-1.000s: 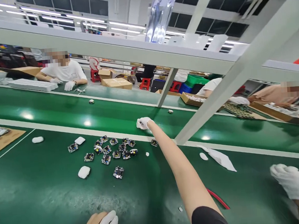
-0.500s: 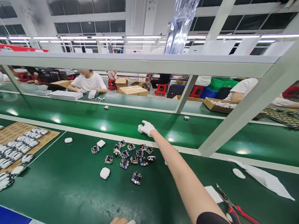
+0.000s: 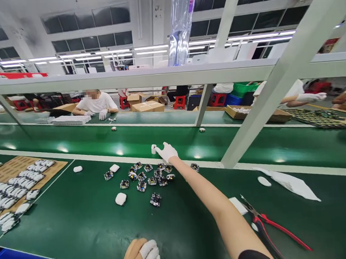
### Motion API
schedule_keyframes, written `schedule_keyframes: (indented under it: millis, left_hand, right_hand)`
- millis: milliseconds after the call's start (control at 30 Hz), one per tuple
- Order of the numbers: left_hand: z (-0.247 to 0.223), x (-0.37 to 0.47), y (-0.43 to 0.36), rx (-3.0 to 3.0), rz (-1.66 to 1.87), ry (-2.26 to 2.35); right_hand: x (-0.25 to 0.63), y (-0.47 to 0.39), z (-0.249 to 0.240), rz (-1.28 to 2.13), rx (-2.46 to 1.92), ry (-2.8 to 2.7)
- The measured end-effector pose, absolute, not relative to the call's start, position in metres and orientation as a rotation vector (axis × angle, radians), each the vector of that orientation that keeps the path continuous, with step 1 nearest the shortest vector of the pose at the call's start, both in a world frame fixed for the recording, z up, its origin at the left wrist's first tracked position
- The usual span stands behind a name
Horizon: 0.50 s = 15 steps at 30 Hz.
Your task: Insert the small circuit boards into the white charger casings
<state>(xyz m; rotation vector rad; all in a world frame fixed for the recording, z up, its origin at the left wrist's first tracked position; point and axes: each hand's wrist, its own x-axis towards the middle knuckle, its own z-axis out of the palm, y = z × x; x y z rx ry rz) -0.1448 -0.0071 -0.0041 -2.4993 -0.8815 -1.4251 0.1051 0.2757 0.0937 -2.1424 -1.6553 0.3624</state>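
Observation:
My right hand (image 3: 168, 152), in a white glove, reaches over the green belt (image 3: 135, 142). A small white piece (image 3: 154, 149) is at its fingertips; the fingers look partly spread, and whether they grip it is unclear. My left hand (image 3: 142, 256), with white finger covers, rests curled at the near edge of the green table (image 3: 88, 230); anything inside it is hidden. Between the hands lie several small circuit assemblies (image 3: 141, 186), one (image 3: 156, 199) nearer me. White rounded pieces (image 3: 120, 199) lie to their left.
Red-handled pliers (image 3: 260, 217) and a white sheet (image 3: 292, 182) lie at right. Cardboard (image 3: 55, 168) with rows of white parts is at left. A slanted metal post (image 3: 246, 126) rises right of my arm. People sit across the belt.
The view has shifted, with the pliers and my left hand showing more fully. The small white piece now stands out farther from my right palm, at the fingertips.

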Motion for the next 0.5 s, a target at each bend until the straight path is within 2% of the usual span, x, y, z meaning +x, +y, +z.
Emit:
schedule_keyframes:
  millis: [167,267,500]
  left_hand:
    - [0.01,-0.144,-0.01,-2.614,-1.424,-0.785]
    - [0.017,-0.14,-0.011,-2.677,-1.407,-0.746]
    - [0.021,-0.14,-0.016,-2.782,-1.362,-0.807]
  right_hand:
    - [0.182,0.188,0.092,0.318,-2.122,-1.66]
    - [0.215,0.147,0.087,0.417,-2.122,-1.646]
    - [0.214,0.132,0.084,0.725,-1.912,-1.382]
